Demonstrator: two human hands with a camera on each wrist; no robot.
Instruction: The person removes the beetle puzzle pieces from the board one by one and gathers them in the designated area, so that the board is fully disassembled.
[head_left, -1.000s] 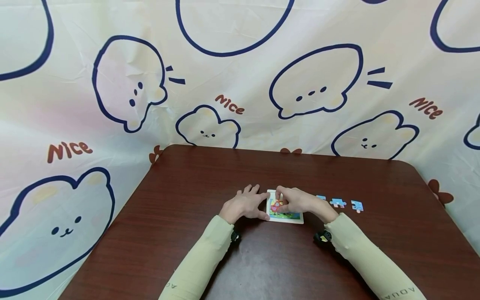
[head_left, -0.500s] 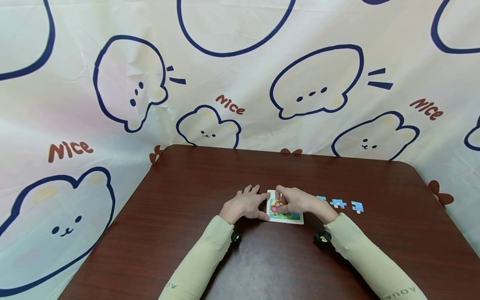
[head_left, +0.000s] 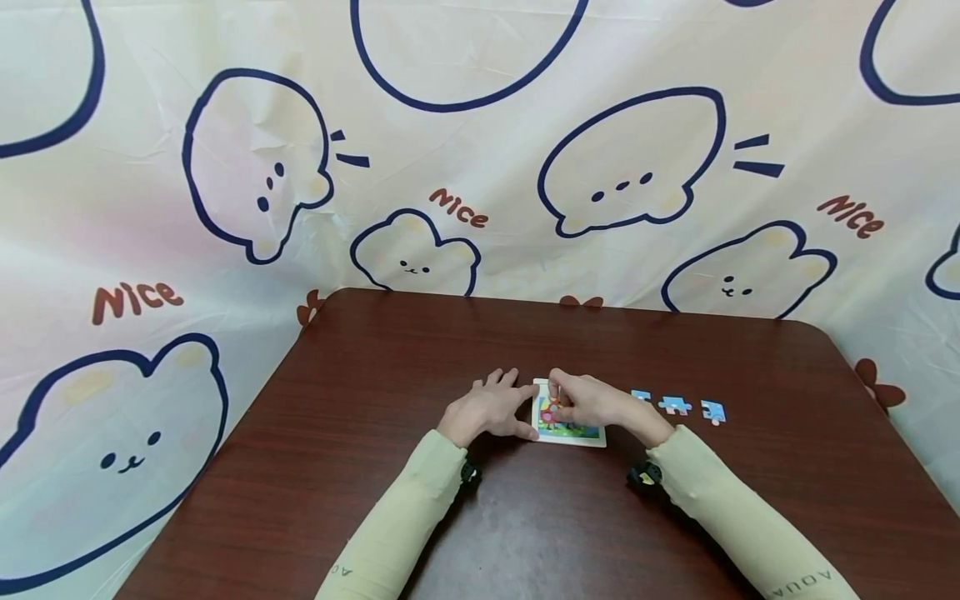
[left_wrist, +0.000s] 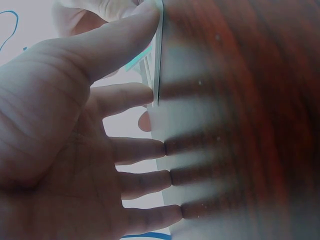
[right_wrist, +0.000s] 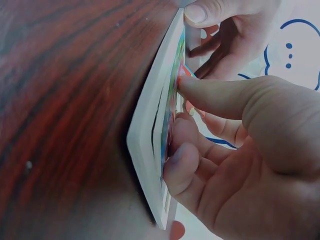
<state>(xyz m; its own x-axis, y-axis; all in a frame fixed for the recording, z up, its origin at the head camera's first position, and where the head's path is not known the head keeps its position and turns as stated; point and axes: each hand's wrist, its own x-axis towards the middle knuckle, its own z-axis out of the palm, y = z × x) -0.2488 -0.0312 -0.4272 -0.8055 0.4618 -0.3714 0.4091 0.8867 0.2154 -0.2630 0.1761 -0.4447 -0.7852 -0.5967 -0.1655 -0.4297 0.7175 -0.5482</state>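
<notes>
A small jigsaw puzzle in a white frame (head_left: 573,442) lies on the table, its picture showing green grass and red shapes. Along its left side, my left hand (head_left: 487,411) rests with fingers spread, thumb and index fingertip against the frame's edge. My right hand (head_left: 596,400) is over the picture, thumb and curled index finger pinching a puzzle piece (right_wrist: 189,71) with red on it and a blue edge. That piece stands tilted up from the picture, mostly hidden by the fingers. The other right fingers curl down onto the picture's near side.
To the right of the frame lie loose blue puzzle pieces: one (head_left: 641,395) partly behind the right wrist, another (head_left: 675,406) beside it, and a third (head_left: 713,412) farthest right. A printed cloth (head_left: 510,167) hangs behind the brown table (head_left: 360,367).
</notes>
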